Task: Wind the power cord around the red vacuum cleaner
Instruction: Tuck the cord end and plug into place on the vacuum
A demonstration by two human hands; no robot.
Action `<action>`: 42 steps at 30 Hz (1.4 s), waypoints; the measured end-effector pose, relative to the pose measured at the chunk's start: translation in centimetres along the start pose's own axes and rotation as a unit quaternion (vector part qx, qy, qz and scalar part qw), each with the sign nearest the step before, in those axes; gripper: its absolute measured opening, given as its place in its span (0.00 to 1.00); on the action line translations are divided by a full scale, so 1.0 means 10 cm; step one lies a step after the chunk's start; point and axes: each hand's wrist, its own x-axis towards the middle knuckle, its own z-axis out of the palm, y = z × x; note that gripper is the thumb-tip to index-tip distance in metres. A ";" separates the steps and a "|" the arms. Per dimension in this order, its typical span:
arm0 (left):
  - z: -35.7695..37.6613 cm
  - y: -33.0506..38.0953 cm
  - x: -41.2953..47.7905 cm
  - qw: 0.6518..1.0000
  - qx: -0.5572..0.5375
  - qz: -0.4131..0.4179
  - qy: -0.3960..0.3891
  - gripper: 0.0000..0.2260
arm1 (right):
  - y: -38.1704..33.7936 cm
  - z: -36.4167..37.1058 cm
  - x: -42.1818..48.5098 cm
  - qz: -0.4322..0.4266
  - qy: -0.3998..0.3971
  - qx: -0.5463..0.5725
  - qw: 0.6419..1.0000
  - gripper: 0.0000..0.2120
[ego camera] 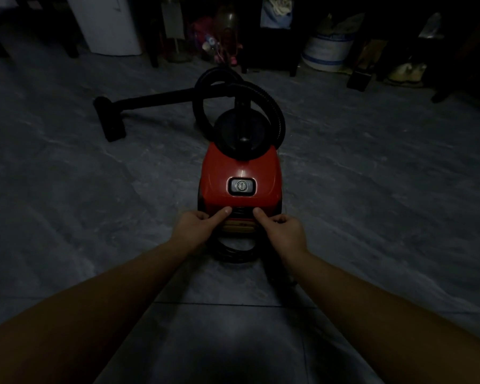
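dim room, and the red vacuum cleaner [240, 173] sits dead centre of the frame on the grey tiled floor [67, 189], power button [241, 186] facing up. both hands are in at its near end, just below centre. the left hand [194, 225] lays its thumb on the rear edge of the red body, fingers curled under. the right hand [284, 228] mirrors it, thumb on the same edge, fingers folded in. it's too dark to tell whether those curled fingers clamp the casing or a strand of cord, so i won't call it.

the power cord [234, 252] shows as black loops right below and between the hands, against the back of the machine. my read: the wraps gather there because the rear gives them something to sit on, and the braced thumbs steady the body while a loop is seated. a dark strand seems to trail toward the lower right, so i'd judge there's cord left to wind.

up top, the black hose [275, 106] curls over the lid. the wand [161, 99] lies out to the upper left, well clear of the hands.
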 end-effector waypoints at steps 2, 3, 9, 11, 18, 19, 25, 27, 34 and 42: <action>0.01 0.00 0.01 1.000 -0.006 0.002 0.004 0.25 | 0.00 0.02 0.02 0.010 0.003 0.004 1.000 0.31; 0.02 0.00 0.02 1.000 -0.013 0.004 0.003 0.24 | 0.00 0.02 0.03 0.014 0.003 0.007 1.000 0.30; 0.04 -0.04 -0.01 0.998 -0.057 0.013 -0.002 0.22 | 0.03 0.06 0.07 0.019 0.012 0.006 1.000 0.25; 0.04 -0.04 -0.02 0.998 -0.066 0.013 -0.001 0.21 | 0.02 0.08 0.07 0.021 0.020 0.002 1.000 0.24; 0.06 -0.03 -0.09 0.997 -0.072 0.006 -0.010 0.21 | 0.09 0.05 0.09 0.009 0.014 0.008 1.000 0.18; 0.04 -0.03 -0.10 0.998 -0.068 0.008 -0.013 0.22 | 0.11 0.04 0.09 0.006 0.014 0.016 1.000 0.16; 0.00 -0.03 -0.10 0.999 -0.053 -0.012 -0.002 0.24 | 0.08 0.01 0.11 0.041 0.010 0.039 0.998 0.15; 0.02 -0.02 -0.08 0.997 -0.069 -0.024 0.000 0.24 | 0.08 0.02 0.12 0.035 0.014 0.030 0.999 0.16; 0.02 0.00 -0.06 0.999 -0.029 -0.026 0.005 0.22 | 0.03 0.03 0.12 0.032 0.025 0.002 0.999 0.17; -0.11 -0.07 -0.20 0.967 0.134 0.211 0.048 0.06 | 0.05 0.03 -0.04 -0.159 0.036 -0.065 0.984 0.04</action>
